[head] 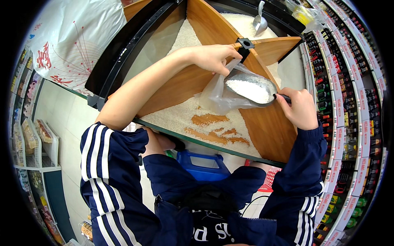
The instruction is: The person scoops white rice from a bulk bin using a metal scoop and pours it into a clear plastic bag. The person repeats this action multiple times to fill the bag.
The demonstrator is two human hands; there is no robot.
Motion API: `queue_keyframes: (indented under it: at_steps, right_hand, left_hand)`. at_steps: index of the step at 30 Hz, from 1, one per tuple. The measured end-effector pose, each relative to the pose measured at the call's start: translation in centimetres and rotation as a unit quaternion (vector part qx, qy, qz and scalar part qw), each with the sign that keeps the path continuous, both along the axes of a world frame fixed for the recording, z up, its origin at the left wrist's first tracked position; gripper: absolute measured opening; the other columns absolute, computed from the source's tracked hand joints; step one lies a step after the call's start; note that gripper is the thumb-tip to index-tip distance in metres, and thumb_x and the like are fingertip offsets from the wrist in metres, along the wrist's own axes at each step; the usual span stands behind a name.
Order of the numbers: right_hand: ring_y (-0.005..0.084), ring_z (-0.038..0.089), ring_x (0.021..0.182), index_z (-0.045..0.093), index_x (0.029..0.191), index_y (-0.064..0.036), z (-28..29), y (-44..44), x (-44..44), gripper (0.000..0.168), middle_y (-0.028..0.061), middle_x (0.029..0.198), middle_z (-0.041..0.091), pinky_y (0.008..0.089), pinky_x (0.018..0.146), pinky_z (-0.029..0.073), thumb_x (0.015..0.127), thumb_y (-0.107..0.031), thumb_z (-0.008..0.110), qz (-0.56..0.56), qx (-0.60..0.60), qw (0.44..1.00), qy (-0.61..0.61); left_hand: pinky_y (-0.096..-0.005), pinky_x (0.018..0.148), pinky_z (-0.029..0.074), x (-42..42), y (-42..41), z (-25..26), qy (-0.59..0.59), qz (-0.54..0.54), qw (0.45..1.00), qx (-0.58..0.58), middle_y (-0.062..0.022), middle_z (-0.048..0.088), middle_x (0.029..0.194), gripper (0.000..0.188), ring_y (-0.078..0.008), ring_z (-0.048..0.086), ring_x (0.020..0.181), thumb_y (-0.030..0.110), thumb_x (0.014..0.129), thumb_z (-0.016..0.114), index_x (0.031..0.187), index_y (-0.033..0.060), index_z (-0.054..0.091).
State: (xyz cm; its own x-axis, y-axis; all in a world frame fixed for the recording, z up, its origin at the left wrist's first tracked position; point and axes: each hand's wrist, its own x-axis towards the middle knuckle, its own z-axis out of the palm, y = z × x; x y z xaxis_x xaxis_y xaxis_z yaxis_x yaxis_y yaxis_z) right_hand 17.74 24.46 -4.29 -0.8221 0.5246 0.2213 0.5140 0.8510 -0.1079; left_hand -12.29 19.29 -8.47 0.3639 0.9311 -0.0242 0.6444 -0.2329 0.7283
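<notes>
Between the thumb and fingers of my left hand (214, 59) the mouth of a clear plastic bag (215, 92) is pinched. Its lower part hangs over the near bin compartment and seems to hold some rice. My right hand (298, 107) grips the dark handle of a metal scoop (268, 83), whose blade carries white rice (249, 90). The blade lies at the bag's mouth, partly inside or against the film; exactly how deep I cannot tell. Below, thinly spread rice (166, 118) lets the wooden bottom of the compartment (212, 119) show through.
Wooden dividers (212, 23) meet at a black centre post (245, 43). Another metal scoop (260, 23) rests in the far rice. A glass front edge (212, 148) borders the bin near me, with a blue plastic container (201, 166) beneath. Shelves of bottles (341, 123) curve along the right; a large printed bag (74, 40) stands left.
</notes>
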Motion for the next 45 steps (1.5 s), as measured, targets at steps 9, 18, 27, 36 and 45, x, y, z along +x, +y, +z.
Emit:
queue_keyframes:
  at_steps: [9,18,27,36,45]
  right_hand:
    - [0.0300,0.064,0.067,0.066,0.083,-0.008,-0.9,-0.8,-0.9,0.014,0.0092,0.074,0.066,0.0396,0.058,0.049,0.082,-0.021,0.070,0.016,0.056,0.998,-0.007]
    - [0.0221,0.055,0.068,0.065,0.084,-0.009,0.4,-0.4,-0.8,0.014,0.0036,0.072,0.059,0.0345,0.058,0.046,0.074,-0.006,0.073,0.062,0.120,0.984,0.120]
    - [0.0149,0.052,0.059,0.065,0.085,-0.004,2.0,-0.1,0.7,0.016,0.0049,0.073,0.061,0.0263,0.052,0.040,0.070,0.002,0.068,0.091,0.022,0.966,0.243]
    - [0.0300,0.065,0.066,0.062,0.086,-0.007,-3.4,-3.5,-2.3,0.015,0.0106,0.073,0.066,0.0384,0.057,0.050,0.081,-0.019,0.070,0.223,-0.111,0.967,-0.055]
    - [0.0348,0.067,0.068,0.068,0.082,-0.003,-9.5,-3.4,-1.9,0.021,0.0181,0.073,0.067,0.0428,0.061,0.053,0.081,-0.024,0.068,0.140,-0.080,0.943,-0.289]
  left_hand:
    - [-0.0275,0.065,0.053,0.0,-0.2,0.5,-0.024,-0.009,1.000,-0.003,-0.0145,0.043,0.131,0.063,-0.0136,0.060,0.068,-0.003,0.073,0.057,0.136,-0.0059,0.046]
    - [-0.0259,0.062,0.048,0.0,-0.1,0.6,-0.010,-0.005,0.986,0.169,-0.0073,0.056,0.119,0.044,-0.0112,0.053,0.063,-0.005,0.073,0.056,0.116,0.0069,0.063]
    - [-0.0331,0.061,0.047,0.1,0.0,-0.3,0.120,0.005,0.958,0.261,-0.0043,0.063,0.084,0.019,-0.0214,0.059,0.068,-0.002,0.076,0.055,0.088,0.0072,0.067]
    - [-0.0367,0.062,0.048,0.2,-0.1,-1.1,0.172,0.001,0.934,0.312,-0.0024,0.064,0.083,0.014,-0.0247,0.062,0.074,0.002,0.076,0.057,0.084,0.0095,0.065]
    - [-0.0365,0.062,0.048,0.1,0.0,-1.2,0.173,-0.003,0.932,0.317,-0.0019,0.064,0.083,0.010,-0.0244,0.062,0.075,0.003,0.076,0.057,0.082,0.0085,0.064]
